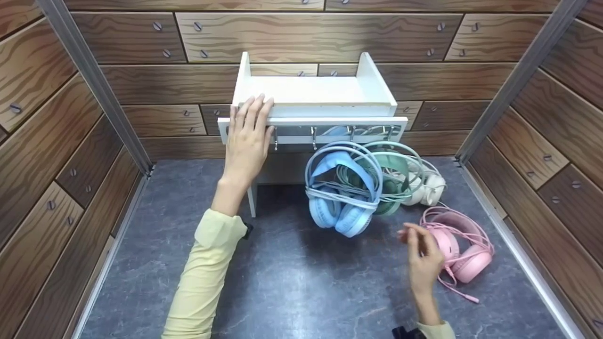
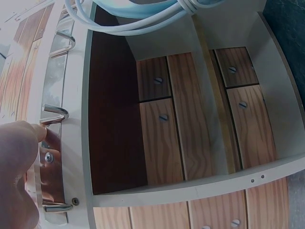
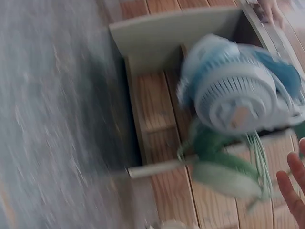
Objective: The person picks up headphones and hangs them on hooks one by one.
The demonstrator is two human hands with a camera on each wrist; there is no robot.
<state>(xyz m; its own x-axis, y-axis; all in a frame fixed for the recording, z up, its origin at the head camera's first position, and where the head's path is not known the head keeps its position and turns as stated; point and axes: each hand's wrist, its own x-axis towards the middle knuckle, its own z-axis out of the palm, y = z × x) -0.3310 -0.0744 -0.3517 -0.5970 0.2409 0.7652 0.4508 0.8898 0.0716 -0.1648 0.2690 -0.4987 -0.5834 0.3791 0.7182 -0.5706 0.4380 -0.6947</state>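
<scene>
The left hand (image 1: 246, 149) rests on the rack (image 1: 311, 122), its grip wide, fingers straight; the right hand (image 1: 423, 263), loosely bent and empty, is near the pink headset (image 1: 474, 266). The blue headset (image 1: 353, 222) hangs from the rack.

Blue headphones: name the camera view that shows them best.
The head view: the blue headphones show sharp and nearly whole, headband and both ear cups. The left wrist view catches only some headband and cable at its top edge; the right wrist view is close but blurred.
</scene>
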